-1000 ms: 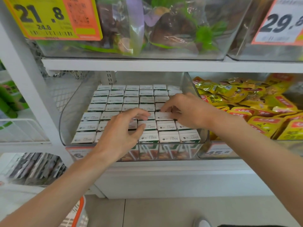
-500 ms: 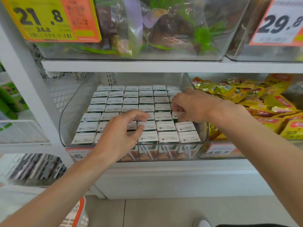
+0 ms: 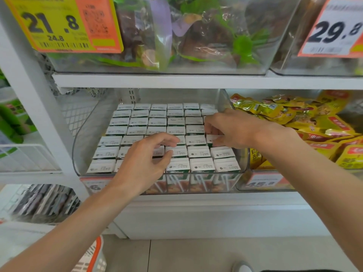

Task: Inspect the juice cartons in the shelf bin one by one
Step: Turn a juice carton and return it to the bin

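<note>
Broadly, a white shelving unit [image 3: 157, 81] fills the view, and on its middle level sits a clear shelf bin [image 3: 84, 138], flanked on the right by a second bin of yellow snack packets [image 3: 294, 118] and topped by a bin of bagged goods [image 3: 196, 36] with a yellow price tag [image 3: 59, 24]. Inside the shelf bin the juice cartons [image 3: 157, 122] stand upright in tight rows, six across and several deep, their white tops level and each showing small printed codes too fine to read. Both hands are over the front half of the bin. The left hand [image 3: 145, 163] hovers with loosely curled fingers over the carton tops in the middle columns, thumb tip near one top, gripping nothing. The right hand [image 3: 229, 128] reaches to the far-right column, its fingers bent down around the rightmost-column carton [image 3: 213, 138], which it appears to pinch by the top, though the carton is not raised above its neighbours. Judging by this, the inspection is under way at one carton near the front right. Nothing marks which cartons are checked, so the share done cannot be told, and the back rows and left columns look untouched and probably remain.
</note>
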`<state>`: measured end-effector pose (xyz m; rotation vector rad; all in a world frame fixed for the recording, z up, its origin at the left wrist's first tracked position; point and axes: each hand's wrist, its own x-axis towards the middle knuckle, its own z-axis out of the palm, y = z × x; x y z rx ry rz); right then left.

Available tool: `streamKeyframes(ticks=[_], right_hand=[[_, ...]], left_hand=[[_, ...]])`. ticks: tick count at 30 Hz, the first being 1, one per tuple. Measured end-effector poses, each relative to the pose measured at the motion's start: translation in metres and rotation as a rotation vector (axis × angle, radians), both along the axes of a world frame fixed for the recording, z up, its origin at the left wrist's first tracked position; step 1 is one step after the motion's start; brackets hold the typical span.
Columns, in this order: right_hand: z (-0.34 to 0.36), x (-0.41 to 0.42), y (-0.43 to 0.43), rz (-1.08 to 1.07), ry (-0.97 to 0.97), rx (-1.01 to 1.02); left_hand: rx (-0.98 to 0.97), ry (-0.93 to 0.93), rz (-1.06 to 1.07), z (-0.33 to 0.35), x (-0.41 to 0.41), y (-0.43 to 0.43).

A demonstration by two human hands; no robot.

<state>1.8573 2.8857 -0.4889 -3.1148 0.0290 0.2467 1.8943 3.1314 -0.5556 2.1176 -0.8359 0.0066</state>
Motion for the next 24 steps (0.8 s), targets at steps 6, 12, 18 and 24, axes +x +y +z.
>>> streamKeyframes(ticks=[6, 12, 18, 24], right_hand=[[-0.002, 0.000, -0.001, 0.007, -0.039, 0.007], [0.011, -0.012, -0.009, 0.050, -0.099, 0.132], [0.025, -0.029, -0.006, 0.097, -0.349, 0.312], [0.010, -0.033, 0.042, 0.131, -0.478, 0.642]], left_hand=[[-0.001, 0.004, 0.001, 0.000, 0.000, 0.000], [-0.002, 0.018, 0.001, 0.002, -0.002, 0.000], [-0.010, 0.031, -0.008, 0.004, -0.003, 0.000], [-0.232, 0.179, -0.174, 0.017, -0.011, -0.002]])
